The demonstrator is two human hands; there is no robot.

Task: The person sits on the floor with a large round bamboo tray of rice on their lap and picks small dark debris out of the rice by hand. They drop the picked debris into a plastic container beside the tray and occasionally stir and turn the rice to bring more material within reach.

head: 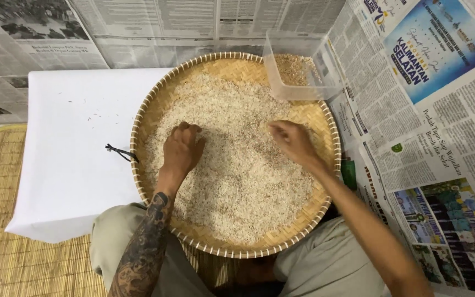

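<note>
**Woven tray of rice, both hands in the grain**

Rice (237, 165) covers most of the round woven tray (325, 209), which rests on the person's lap. Left hand (182, 147) lies on the rice left of the tray's centre, fingers curled under into a loose fist; whether any grain is held inside cannot be told. Right hand (292, 140) lies on the rice right of centre, fingertips drawn together and pressed into the grain as in a pinch. The two hands are apart.

A clear plastic box (298, 71) with some grain inside overlaps the tray's far right rim. A black string (119, 152) hangs off the tray's left rim, over a white cloth (67, 165). Newspaper (441, 137) lies right of and beyond the tray. A straw mat (6, 258) shows at the near left.
</note>
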